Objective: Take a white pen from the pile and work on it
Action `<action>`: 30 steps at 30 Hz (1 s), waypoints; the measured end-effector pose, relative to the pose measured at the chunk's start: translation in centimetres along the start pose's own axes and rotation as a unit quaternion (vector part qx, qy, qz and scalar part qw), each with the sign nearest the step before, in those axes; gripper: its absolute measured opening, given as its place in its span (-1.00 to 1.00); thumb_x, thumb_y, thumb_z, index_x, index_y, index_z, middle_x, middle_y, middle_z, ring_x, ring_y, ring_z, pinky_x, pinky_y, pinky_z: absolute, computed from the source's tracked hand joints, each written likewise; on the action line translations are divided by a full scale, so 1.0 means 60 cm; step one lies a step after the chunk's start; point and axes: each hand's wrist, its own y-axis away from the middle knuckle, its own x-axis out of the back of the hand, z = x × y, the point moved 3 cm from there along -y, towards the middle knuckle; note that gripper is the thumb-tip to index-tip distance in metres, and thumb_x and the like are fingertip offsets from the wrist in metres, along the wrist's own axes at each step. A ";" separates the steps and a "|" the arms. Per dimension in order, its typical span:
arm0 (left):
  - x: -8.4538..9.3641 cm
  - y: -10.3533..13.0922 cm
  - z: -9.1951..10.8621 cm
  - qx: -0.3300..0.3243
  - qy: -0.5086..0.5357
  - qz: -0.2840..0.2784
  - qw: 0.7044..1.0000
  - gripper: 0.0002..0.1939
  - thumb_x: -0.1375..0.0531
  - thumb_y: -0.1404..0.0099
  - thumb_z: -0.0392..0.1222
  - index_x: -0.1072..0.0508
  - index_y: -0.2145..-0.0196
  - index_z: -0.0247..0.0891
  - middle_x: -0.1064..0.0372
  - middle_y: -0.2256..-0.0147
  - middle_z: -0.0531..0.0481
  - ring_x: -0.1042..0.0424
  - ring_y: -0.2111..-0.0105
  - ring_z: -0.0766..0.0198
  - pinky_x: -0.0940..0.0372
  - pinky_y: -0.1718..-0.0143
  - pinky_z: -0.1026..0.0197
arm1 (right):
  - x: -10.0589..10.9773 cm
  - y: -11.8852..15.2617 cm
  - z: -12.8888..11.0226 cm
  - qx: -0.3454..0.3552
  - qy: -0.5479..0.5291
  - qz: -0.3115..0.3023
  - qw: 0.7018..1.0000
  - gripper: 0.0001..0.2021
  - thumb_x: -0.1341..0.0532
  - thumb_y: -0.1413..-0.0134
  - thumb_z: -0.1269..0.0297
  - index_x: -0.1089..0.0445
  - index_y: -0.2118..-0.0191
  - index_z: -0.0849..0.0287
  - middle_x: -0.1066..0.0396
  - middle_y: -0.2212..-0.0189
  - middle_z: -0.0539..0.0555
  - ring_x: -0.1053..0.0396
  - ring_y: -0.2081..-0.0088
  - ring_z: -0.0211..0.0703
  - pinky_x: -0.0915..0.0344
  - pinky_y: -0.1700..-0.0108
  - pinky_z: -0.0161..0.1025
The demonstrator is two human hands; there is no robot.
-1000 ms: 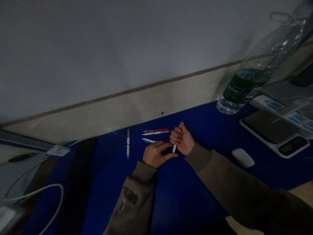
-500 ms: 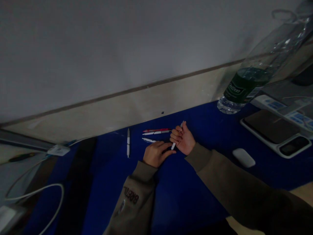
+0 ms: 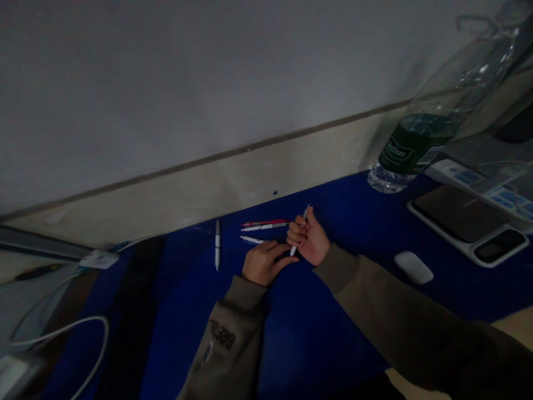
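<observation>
My right hand (image 3: 310,240) is closed around a white pen (image 3: 305,213) held upright and tilted, its tip showing above my fingers and its lower end below them. My left hand (image 3: 263,261) rests on the blue table top (image 3: 316,333), its index finger and thumb reaching to the pen's lower end; something dark sits between those fingers, too dim to name. Just behind my hands lie a red pen (image 3: 266,222), a white and grey pen (image 3: 264,227) and a short white pen (image 3: 251,239). Another white pen (image 3: 217,244) lies apart to the left.
A large clear water bottle (image 3: 420,141) with a green label stands at the back right. A white mouse (image 3: 413,267), a phone (image 3: 470,222) and a power strip (image 3: 487,186) lie to the right. White cables (image 3: 75,328) and a charger (image 3: 99,258) are at the left. A wall runs behind.
The pen in my right hand has slid a little upward through the fist. My left fingers stay at its lower end. The pens on the table have not moved.
</observation>
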 end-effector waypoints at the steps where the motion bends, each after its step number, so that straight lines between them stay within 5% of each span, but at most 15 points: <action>1: 0.000 0.000 0.000 0.002 0.002 0.003 1.000 -0.61 -0.10 -0.28 0.15 -0.50 0.14 -0.16 -0.40 0.37 0.02 -0.36 0.36 0.31 -0.21 0.31 0.29 | -0.002 0.001 0.002 -0.005 0.005 0.005 1.000 -0.49 0.08 -0.20 -0.18 -0.04 0.56 0.14 0.14 0.69 -0.16 0.22 0.68 -0.36 0.02 0.61 -0.36; 8: 0.006 -0.002 0.008 0.011 0.011 0.008 1.000 -0.63 -0.11 -0.29 0.14 -0.51 0.23 -0.19 -0.39 0.40 0.01 -0.36 0.38 0.32 -0.23 0.35 0.30 | -0.010 0.006 0.010 -0.016 0.037 0.024 0.999 -0.57 -0.08 -0.17 -0.09 -0.11 0.54 0.14 0.07 0.66 -0.14 0.16 0.65 -0.36 -0.03 0.56 -0.36; 24: 0.005 0.001 0.002 0.042 -0.028 0.076 0.996 -0.69 -0.01 -0.40 -0.02 -0.46 0.25 -0.24 -0.39 0.39 0.01 -0.39 0.38 0.35 -0.22 0.35 0.32 | 0.010 -0.003 0.007 0.012 0.038 0.016 0.999 -0.62 -0.02 -0.22 -0.05 -0.22 0.48 0.12 -0.16 0.58 -0.04 -0.23 0.46 -0.19 -0.29 0.18 -0.14; 30: 0.004 0.000 0.005 0.028 0.015 0.040 0.999 -0.72 0.04 -0.43 -0.10 -0.42 0.17 -0.23 -0.38 0.34 0.00 -0.40 0.35 0.35 -0.24 0.33 0.32 | 0.010 -0.002 0.006 0.018 0.019 0.032 0.999 -0.61 0.03 -0.26 -0.01 -0.20 0.49 0.13 -0.12 0.60 -0.05 -0.17 0.50 -0.23 -0.27 0.25 -0.19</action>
